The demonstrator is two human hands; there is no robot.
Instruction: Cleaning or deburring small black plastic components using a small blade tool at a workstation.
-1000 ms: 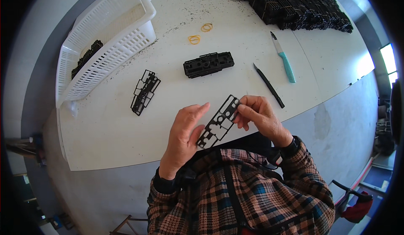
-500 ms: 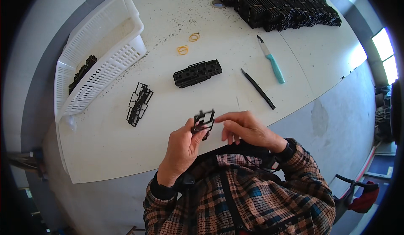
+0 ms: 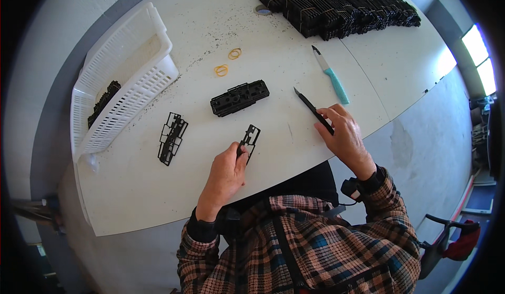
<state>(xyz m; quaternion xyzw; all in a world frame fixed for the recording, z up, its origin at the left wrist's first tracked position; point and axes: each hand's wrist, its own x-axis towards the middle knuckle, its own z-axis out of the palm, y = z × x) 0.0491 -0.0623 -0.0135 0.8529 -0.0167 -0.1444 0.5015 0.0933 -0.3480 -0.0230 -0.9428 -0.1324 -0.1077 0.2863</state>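
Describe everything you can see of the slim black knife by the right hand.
The slim black knife is pen-like, with a straight, plastic-looking handle and a short, pointed, greyish blade that looks bare. It slants over the white table, blade pointing away from the person and leftward. The right hand has its thumb and fingers about the rear end; whether they have lifted it is unclear.

The left grip (image 3: 223, 172) pinches a flat black openwork plastic frame (image 3: 247, 137) over the white surface (image 3: 131, 194). The right grip (image 3: 344, 136) has its fingers at the rear of a slim black pen-shaped knife (image 3: 307, 103), near a turquoise-handled metal knife (image 3: 337, 86). A compact black plastic stack (image 3: 240, 98) lies ahead; a white slatted plastic basket (image 3: 138, 97) stands left.
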